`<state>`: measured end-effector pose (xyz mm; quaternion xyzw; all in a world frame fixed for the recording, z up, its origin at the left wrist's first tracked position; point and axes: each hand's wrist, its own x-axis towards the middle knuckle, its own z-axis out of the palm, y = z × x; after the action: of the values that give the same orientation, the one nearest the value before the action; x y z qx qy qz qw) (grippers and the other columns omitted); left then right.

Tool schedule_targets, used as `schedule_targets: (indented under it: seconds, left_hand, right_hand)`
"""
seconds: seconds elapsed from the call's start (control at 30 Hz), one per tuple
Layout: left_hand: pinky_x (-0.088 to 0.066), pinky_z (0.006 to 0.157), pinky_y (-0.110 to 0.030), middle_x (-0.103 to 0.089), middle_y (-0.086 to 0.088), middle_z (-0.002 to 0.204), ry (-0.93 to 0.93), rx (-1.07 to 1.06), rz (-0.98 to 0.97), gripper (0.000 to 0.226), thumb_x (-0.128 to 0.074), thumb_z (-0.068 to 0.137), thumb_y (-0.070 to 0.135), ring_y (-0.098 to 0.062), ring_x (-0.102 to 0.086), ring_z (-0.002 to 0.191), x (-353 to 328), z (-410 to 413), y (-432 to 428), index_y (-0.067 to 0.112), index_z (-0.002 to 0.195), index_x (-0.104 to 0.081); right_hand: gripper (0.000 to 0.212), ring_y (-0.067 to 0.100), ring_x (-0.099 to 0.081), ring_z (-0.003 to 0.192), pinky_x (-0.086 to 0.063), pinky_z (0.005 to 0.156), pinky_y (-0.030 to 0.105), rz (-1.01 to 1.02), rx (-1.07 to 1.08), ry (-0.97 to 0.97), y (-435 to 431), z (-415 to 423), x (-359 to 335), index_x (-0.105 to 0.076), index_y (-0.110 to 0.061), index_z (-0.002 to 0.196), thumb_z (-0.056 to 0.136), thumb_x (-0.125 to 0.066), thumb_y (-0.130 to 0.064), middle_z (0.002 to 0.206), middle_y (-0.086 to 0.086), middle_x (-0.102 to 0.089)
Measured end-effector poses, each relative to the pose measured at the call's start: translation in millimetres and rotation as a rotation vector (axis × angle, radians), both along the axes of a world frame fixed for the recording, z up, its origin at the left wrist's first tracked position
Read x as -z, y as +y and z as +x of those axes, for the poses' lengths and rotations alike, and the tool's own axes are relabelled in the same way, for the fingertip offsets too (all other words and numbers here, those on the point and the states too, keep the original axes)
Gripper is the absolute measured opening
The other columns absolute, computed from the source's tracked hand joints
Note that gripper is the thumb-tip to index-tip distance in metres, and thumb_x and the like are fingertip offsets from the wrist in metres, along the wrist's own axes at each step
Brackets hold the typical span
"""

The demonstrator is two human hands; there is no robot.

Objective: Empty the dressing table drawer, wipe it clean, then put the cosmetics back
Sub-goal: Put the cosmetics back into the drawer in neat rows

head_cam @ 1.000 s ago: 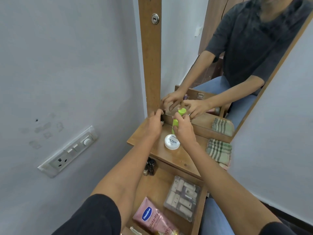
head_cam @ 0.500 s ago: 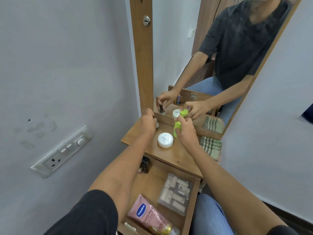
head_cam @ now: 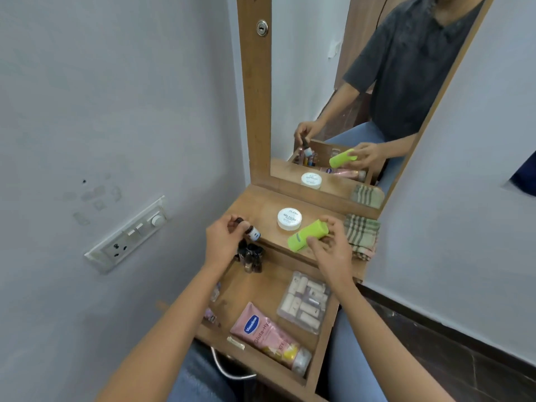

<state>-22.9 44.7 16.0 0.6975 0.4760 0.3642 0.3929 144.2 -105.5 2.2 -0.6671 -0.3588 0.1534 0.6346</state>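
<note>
The drawer (head_cam: 316, 369) is open below the counter (head_cam: 261, 204), already holding a pink tube (head_cam: 269, 335) and a clear box (head_cam: 304, 303), so looks like restocking is underway. A small dark bottle (head_cam: 251, 231) is pinched in the left hand (head_cam: 223, 242); a green bottle (head_cam: 307, 235) is gripped in the right hand (head_cam: 330, 248). Both probably get lowered in next; a white jar (head_cam: 289, 219) is left waiting.

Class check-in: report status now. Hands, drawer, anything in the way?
Left hand holds small dark bottle; right hand holds green bottle. Drawer open, tube and clear box inside. Nothing blocking.
</note>
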Motion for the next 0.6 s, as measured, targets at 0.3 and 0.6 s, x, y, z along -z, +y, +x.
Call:
schedule_targets:
  seconds: [0.3, 0.6]
  left_hand:
    - [-0.035, 0.064, -0.005, -0.067, 0.003, 0.083, 0.127, 0.008, -0.041, 0.011, -0.069, 0.083, 0.019, -0.007, -0.058, 0.078, 38.0, -24.7, -41.5, 0.014, 0.092, -0.070]
    - [-0.040, 0.066, -0.014, -0.065, 0.004, 0.085, 0.161, 0.020, -0.076, 0.013, -0.068, 0.084, 0.016, -0.008, -0.058, 0.080, 45.2, -21.8, -45.4, 0.013, 0.096, -0.069]
  right_hand:
    - [0.050, 0.017, -0.051, 0.112, -0.049, 0.092, 0.033, -0.276, -0.256, -0.225, -14.5, -32.5, 60.1, -0.050, -0.021, 0.121, 0.080, -0.059, 0.007, 0.120, -0.001, -0.052]
    - [0.056, 0.025, -0.049, 0.106, -0.048, 0.080, 0.037, -0.645, -0.575, -0.622, 21.9, -25.3, 59.5, -0.043, -0.027, 0.122, 0.082, -0.045, 0.013, 0.128, 0.001, -0.039]
